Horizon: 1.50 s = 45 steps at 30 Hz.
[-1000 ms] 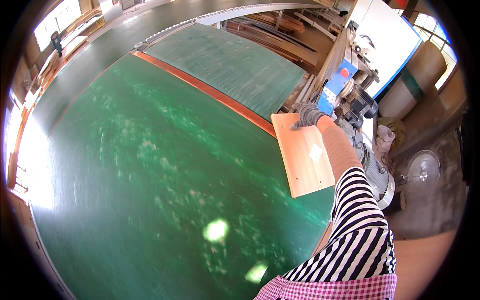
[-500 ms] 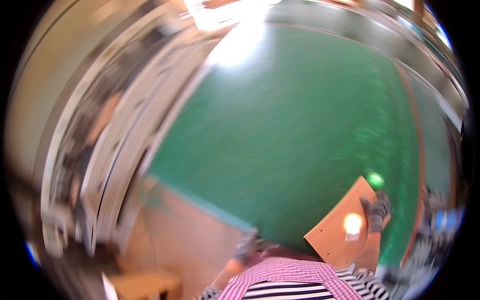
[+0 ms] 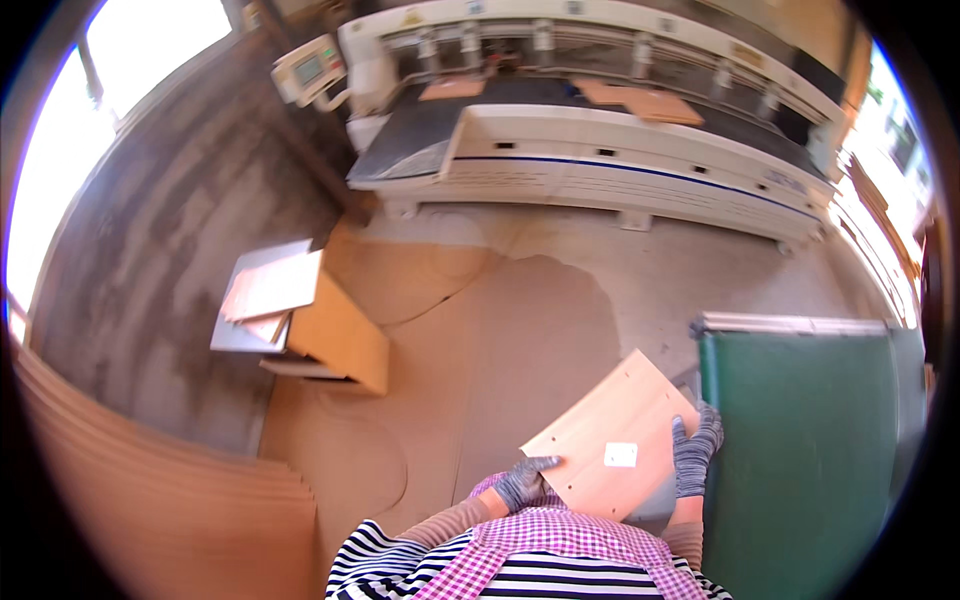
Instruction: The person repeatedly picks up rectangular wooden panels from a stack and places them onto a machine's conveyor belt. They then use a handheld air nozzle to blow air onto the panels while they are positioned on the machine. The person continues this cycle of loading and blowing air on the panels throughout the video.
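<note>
A light wood-coloured board [image 3: 620, 400] with small drilled holes and a white label [image 3: 620, 455] is held tilted in front of my body. My left hand [image 3: 525, 482], in a grey knit glove, grips its lower left edge, thumb on top. On the opposite edge, my right hand [image 3: 697, 447], also gloved in grey, holds it with the thumb on the face and the fingers along the outer side. The fingers under the board are hidden.
Right of me runs a green conveyor belt [image 3: 800, 430]. Ahead stands a long white machine [image 3: 640, 155] with boards [image 3: 650, 103] on its bed. A small cabinet [image 3: 340, 330] carrying loose panels is front left; stacked brown sheets [image 3: 180, 480] fill the near left.
The view has swung from the belt toward the machine. My left hand, apart from the board before, now holds it too. The board has come off the belt to in front of me.
</note>
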### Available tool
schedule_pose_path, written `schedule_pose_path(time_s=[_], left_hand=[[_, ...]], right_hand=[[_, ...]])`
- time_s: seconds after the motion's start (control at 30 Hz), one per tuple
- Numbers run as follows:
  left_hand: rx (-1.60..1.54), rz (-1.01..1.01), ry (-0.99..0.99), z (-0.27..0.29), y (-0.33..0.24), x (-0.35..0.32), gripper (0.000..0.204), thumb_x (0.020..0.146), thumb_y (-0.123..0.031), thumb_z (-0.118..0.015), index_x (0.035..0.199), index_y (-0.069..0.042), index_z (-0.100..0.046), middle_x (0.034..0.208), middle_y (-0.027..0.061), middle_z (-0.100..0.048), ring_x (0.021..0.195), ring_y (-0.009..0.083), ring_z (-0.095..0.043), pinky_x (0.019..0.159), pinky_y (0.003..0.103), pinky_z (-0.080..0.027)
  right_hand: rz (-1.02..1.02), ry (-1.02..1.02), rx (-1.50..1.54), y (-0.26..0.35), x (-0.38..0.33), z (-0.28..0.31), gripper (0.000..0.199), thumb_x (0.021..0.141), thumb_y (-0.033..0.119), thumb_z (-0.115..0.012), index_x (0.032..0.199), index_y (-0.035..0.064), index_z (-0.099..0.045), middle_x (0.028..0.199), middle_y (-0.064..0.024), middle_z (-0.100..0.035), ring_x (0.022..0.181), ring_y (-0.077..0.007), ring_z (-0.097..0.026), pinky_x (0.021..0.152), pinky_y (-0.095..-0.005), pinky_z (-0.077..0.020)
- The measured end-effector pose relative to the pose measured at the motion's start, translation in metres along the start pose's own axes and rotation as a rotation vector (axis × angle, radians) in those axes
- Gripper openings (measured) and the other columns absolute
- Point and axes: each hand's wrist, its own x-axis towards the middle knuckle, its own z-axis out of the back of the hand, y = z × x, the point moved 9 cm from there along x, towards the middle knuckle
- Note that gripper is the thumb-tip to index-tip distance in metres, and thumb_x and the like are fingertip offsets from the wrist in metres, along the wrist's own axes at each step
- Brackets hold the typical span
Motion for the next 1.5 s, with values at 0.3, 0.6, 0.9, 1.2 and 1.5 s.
schedule_pose_path(time_s=[0.3,0.6,0.9,1.2,1.5], left_hand=[[-0.365,-0.928,-0.077,0.052,-0.373,0.006,0.038,0.082,-0.001,-0.068,0.119,-0.002,-0.055,0.113,0.0132,-0.065,0.105,0.03,-0.065,0.095,0.048,-0.054],[-0.451,-1.295,-0.163,-0.014,-0.738,0.033,0.042,0.084,-0.023,-0.074,0.119,-0.005,-0.057,0.117,0.0114,-0.063,0.108,0.0291,-0.059,0.093,0.049,-0.052],[-0.486,-1.531,-0.113,-0.015,-1.032,0.128,0.06,0.086,-0.027,-0.071,0.134,-0.001,-0.047,0.131,0.0169,-0.056,0.12,0.0331,-0.053,0.1,0.051,-0.049],[-0.515,-1.476,-0.383,0.017,-1.175,0.206,0.053,0.094,-0.034,-0.062,0.132,0.0,-0.049,0.126,0.0143,-0.058,0.116,0.0253,-0.054,0.103,0.038,-0.045],[0.513,-0.71,-1.606,0.012,-1.147,0.151,0.041,0.086,-0.042,-0.064,0.091,-0.002,-0.063,0.069,0.0134,-0.066,0.057,0.0255,-0.06,0.054,0.041,-0.05]], right_hand=[[-0.218,0.251,0.56,0.077,0.175,-0.268,0.043,0.085,0.016,-0.069,0.122,-0.0017,-0.056,0.12,-0.0191,-0.059,0.114,-0.0284,-0.057,0.1,-0.0382,-0.0437],[0.148,0.549,0.635,0.313,0.352,-0.413,0.039,0.085,0.02,-0.071,0.117,0.0011,-0.061,0.11,-0.0141,-0.064,0.096,-0.0249,-0.065,0.086,-0.0344,-0.0529],[0.205,0.714,0.441,0.443,0.583,-0.502,0.049,0.088,0.03,-0.065,0.126,-0.0013,-0.058,0.126,-0.022,-0.06,0.114,-0.0356,-0.059,0.099,-0.0382,-0.0467],[0.233,0.272,0.225,0.429,0.929,-0.636,0.055,0.085,0.033,-0.068,0.126,-0.0007,-0.058,0.124,-0.0241,-0.06,0.118,-0.0381,-0.056,0.102,-0.0403,-0.0439],[0.207,0.066,-0.049,0.441,1.226,-0.767,0.074,0.081,0.027,-0.069,0.141,-0.0036,-0.039,0.134,-0.0279,-0.051,0.124,-0.041,-0.051,0.107,-0.0439,-0.04]])
